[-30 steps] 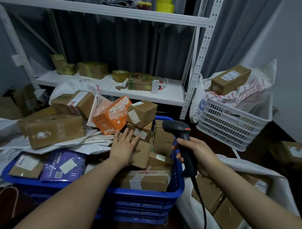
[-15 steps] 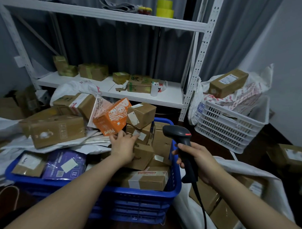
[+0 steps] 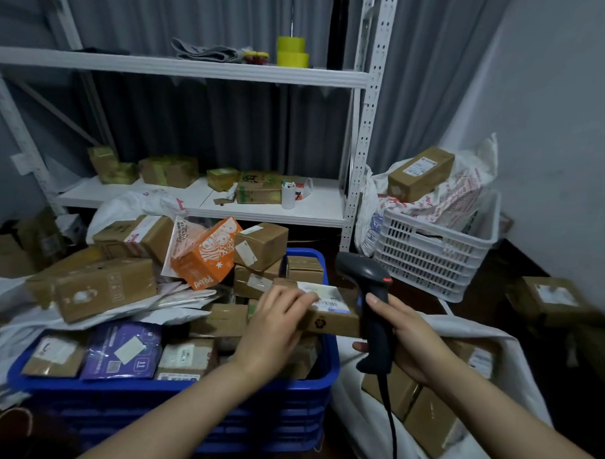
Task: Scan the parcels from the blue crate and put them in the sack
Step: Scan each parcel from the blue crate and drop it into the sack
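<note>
The blue crate [image 3: 183,401] stands low in front of me, piled with brown cardboard parcels and a purple pouch [image 3: 122,350]. My left hand [image 3: 275,328] grips a small brown parcel [image 3: 335,319] with a white label on top, lifted above the crate's right end. My right hand [image 3: 406,339] holds a black handheld scanner [image 3: 374,305] upright just right of that parcel, its head near the label. The white sack [image 3: 362,419] lies open at the lower right with several brown parcels inside.
A white shelf rack [image 3: 204,205] with boxes stands behind the crate. A white slotted basket [image 3: 432,255] with bags and a box sits at the right. An orange box [image 3: 208,263] and larger cartons lean on the pile at the left. Another carton [image 3: 550,299] lies far right.
My left hand has picked a small labelled parcel out of the crate and carried it right, up to the scanner. The view has tilted upward a little.
</note>
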